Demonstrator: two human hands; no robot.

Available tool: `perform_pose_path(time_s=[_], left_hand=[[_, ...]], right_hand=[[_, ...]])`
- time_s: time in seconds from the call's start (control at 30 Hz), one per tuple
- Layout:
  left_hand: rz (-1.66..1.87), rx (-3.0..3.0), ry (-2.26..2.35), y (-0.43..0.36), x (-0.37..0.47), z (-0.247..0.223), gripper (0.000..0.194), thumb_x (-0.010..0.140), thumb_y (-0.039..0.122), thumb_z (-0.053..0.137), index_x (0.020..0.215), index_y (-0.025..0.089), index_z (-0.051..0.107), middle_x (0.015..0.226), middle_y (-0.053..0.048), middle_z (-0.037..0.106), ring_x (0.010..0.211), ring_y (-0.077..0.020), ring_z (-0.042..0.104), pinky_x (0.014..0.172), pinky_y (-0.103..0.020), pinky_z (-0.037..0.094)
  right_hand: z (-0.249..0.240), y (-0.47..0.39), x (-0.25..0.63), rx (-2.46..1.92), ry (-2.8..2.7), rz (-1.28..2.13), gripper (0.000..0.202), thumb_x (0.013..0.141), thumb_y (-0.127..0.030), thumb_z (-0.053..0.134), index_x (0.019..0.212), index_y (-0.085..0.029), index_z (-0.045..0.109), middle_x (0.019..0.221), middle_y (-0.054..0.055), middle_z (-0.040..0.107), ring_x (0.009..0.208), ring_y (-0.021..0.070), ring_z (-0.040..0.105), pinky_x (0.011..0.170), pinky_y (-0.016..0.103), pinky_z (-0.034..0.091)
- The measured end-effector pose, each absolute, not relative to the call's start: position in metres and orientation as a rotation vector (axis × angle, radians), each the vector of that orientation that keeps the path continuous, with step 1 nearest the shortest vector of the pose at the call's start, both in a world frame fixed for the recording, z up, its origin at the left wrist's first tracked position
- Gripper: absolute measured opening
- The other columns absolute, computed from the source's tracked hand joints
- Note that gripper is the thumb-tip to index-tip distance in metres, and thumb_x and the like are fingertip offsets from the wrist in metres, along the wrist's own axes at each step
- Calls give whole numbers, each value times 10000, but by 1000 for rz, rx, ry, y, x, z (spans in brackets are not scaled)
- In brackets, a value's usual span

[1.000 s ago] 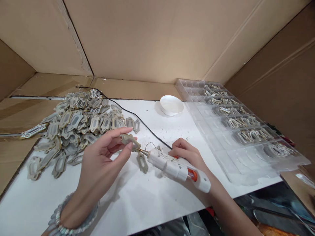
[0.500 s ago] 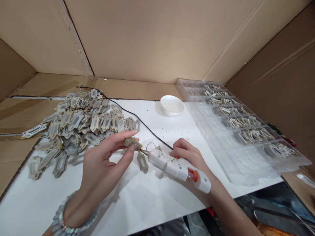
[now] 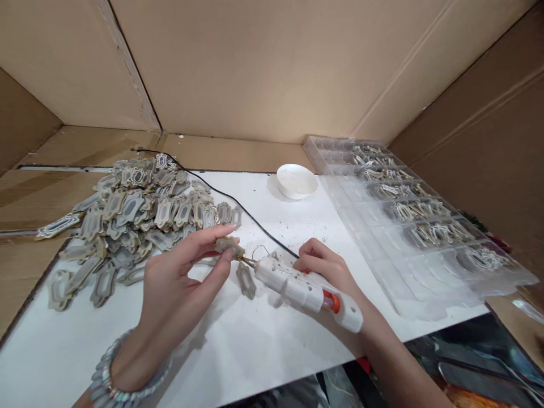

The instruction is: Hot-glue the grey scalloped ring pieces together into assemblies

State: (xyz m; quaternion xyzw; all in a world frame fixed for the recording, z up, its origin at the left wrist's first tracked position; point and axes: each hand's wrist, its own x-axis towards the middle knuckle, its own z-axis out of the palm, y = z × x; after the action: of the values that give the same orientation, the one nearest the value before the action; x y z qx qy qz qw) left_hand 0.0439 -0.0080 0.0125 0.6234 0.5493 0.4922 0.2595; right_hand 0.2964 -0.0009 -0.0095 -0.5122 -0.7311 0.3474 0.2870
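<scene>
Between the thumb and fingers of my left hand (image 3: pixel 187 283) is a small grey frame-shaped piece (image 3: pixel 229 247). My right hand (image 3: pixel 325 263) is wrapped round a white hot glue gun (image 3: pixel 293 286) with an orange part near its rear. The metal tip of the gun touches or nearly touches the right end of the held piece. Just below the tip, another grey frame piece (image 3: pixel 245 280) lies on the white table surface (image 3: pixel 255 351). A thin wire stand sticks out by the gun's front. A beaded bracelet circles my left wrist.
A large heap of grey frame pieces (image 3: pixel 131 209) covers the left side. A black cord (image 3: pixel 238 203) runs across to the gun. Behind stands a white bowl (image 3: pixel 296 181). Clear compartment trays (image 3: pixel 382 249) holding small metal pieces lie at right. Cardboard walls (image 3: pixel 255 68) surround the table.
The glue gun has shifted very slightly to the left. Both hands keep nearly the same positions and grips.
</scene>
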Motion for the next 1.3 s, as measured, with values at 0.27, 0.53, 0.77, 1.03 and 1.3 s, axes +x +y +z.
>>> perform_pose_path(time_s=[0.27, 0.53, 0.77, 1.03, 1.3], left_hand=[[1338, 1697, 1478, -7, 44, 10, 309, 866, 267, 708, 1166, 340, 705, 929, 29, 787, 836, -135, 760, 408, -73, 467], [1349, 1543, 1501, -8, 48, 15, 299, 842, 303, 727, 1141, 295, 719, 950, -1, 780, 828, -149, 756, 416, -96, 485], [1355, 1657, 1506, -8, 47, 12, 299, 875, 292, 699, 1174, 292, 695, 917, 9, 788, 804, -152, 763, 467, -132, 532], [1368, 2610, 1521, -7, 45, 9, 305, 900, 83, 639, 1169, 225, 647, 943, 6, 806, 778, -138, 771, 775, -218, 609], [1545, 2352, 1639, 10, 24, 17, 440, 891, 179, 694, 1316, 278, 641, 1087, -2, 766, 757, -109, 719, 747, -231, 572]], right_hand=[[-9, -1, 298, -1327, -1988, 888, 140, 752, -93, 584, 722, -226, 617, 847, 6, 542, 722, 160, 541, 631, 281, 415], [-11, -1, 299, -1318, -1990, 895, 135, 764, -99, 595, 721, -224, 619, 842, 3, 526, 720, 156, 535, 626, 277, 411], [-9, 0, 300, -1327, -2025, 843, 134, 766, -102, 577, 723, -220, 625, 819, 4, 525, 703, 153, 528, 617, 273, 404], [-6, -2, 294, -1449, -2102, 626, 79, 749, -155, 602, 736, -232, 612, 797, -7, 532, 622, 145, 521, 575, 272, 392], [-1, -1, 299, -1473, -2097, 425, 180, 737, -180, 575, 853, -230, 703, 848, 26, 545, 660, 171, 585, 592, 293, 443]])
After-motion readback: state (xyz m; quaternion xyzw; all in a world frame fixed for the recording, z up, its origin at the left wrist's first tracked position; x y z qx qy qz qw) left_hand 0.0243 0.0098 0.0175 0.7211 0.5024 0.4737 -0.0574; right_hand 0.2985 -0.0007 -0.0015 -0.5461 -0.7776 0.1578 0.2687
